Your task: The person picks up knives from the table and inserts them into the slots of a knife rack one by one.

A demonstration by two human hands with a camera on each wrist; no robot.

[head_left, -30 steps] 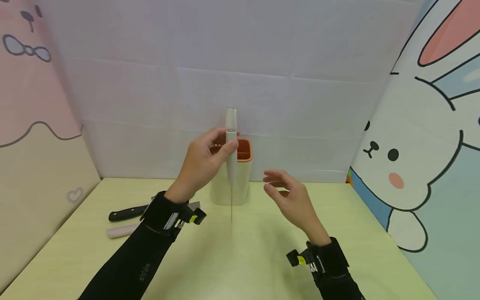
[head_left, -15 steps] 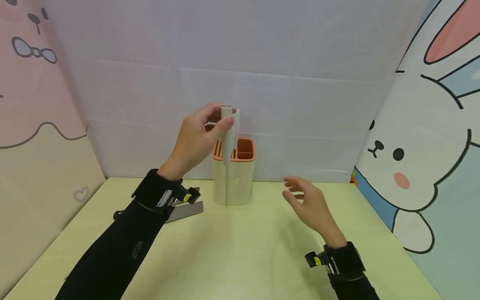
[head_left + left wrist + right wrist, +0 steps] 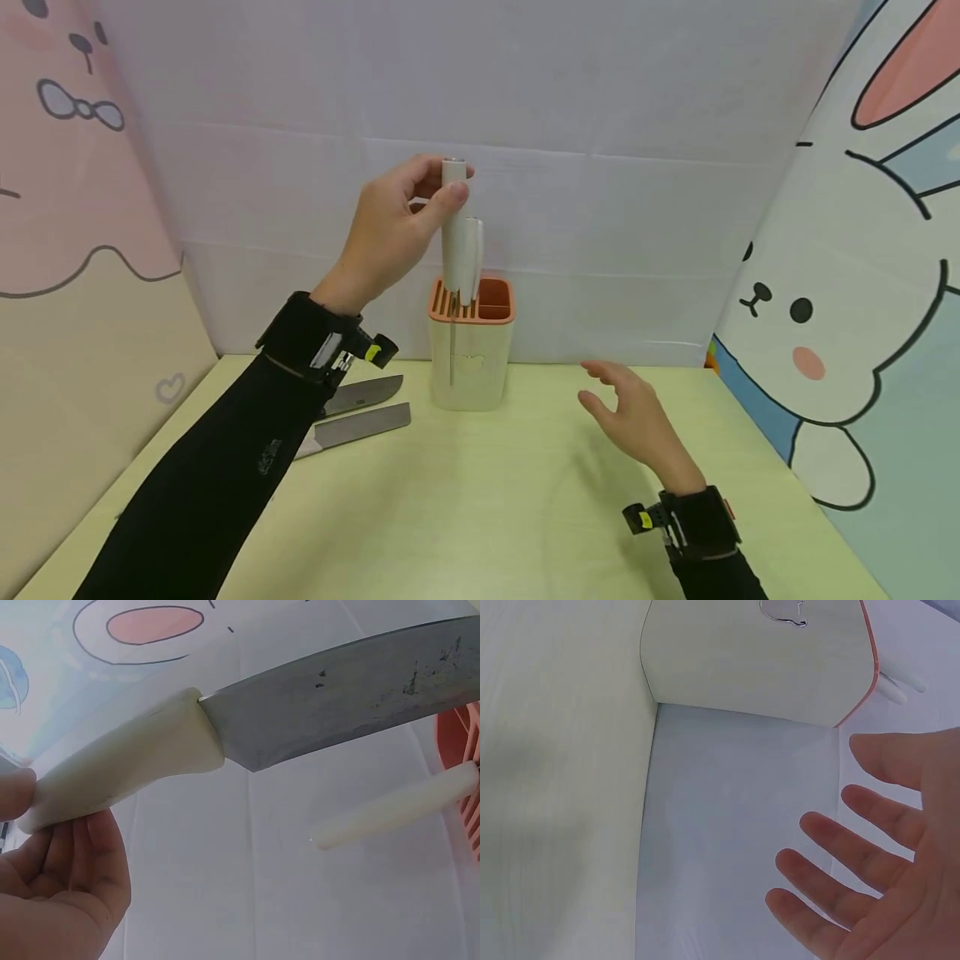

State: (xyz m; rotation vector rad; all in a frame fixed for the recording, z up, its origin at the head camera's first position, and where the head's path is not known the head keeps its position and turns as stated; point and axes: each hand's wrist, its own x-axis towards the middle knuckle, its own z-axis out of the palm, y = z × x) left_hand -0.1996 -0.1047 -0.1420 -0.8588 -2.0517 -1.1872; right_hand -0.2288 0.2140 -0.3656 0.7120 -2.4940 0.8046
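Observation:
My left hand (image 3: 393,221) pinches a white-handled kitchen knife (image 3: 337,690) near the end of its handle. In the head view the knife hangs point down, its edge-on blade overlapping the front of a cream knife holder (image 3: 468,371) with an orange slotted top. The left wrist view shows the broad grey blade, spotted with dark marks, reaching toward the orange slots. Behind it, another white handle (image 3: 472,258) stands up from a slot. My right hand (image 3: 637,421) is held over the table to the right, thumb and fingers spread, with nothing in it.
Two knives lie on the pale table (image 3: 480,500) at the left, partly under my left forearm: a dark-handled knife (image 3: 369,393) and a knife with a squarer blade (image 3: 367,423). A white sheet (image 3: 600,233) hangs behind the holder, with cartoon-printed panels at both sides.
My left hand has lifted the knife up and slightly left, above the standing handle. The right hand has drifted right and its fingers have spread wider. More of the lying blades shows.

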